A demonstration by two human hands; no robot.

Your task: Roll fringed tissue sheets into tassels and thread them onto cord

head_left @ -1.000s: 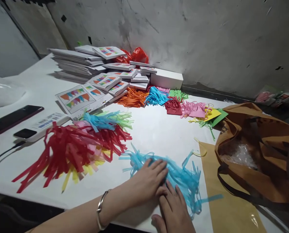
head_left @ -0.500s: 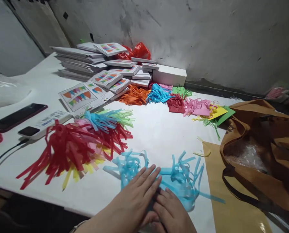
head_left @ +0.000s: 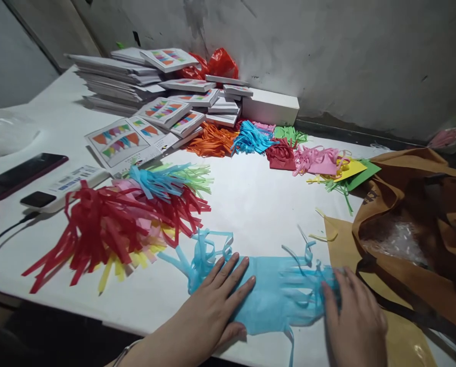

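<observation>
A sheet of light blue tissue paper (head_left: 268, 290), cut into fringe strips at both ends, lies spread on the white table before me. My left hand (head_left: 222, 295) rests flat on its left part, fingers stretched out and pressing it down. Curled blue strips bunch up beyond those fingertips. Over the strip ends on the right is my right hand (head_left: 356, 316), its thumb and fingers apart and touching the fringe. Left of the sheet lies a pile of tissue fringes, with a red tassel (head_left: 101, 229) and a smaller blue tassel (head_left: 155, 181) on top.
Stacked printed packets (head_left: 162, 112) and a white box (head_left: 270, 106) stand along the wall. Several coloured fringe bundles, among them an orange one (head_left: 212, 140), line the back. A brown bag (head_left: 396, 188) stands at the right. A phone (head_left: 25, 176) and a white cabled device (head_left: 63, 188) lie left.
My right hand has moved right, away from beside my left hand, to the strip ends. The blue sheet's middle and right fringe now lie flatter and more spread. My left hand stays on the paper.
</observation>
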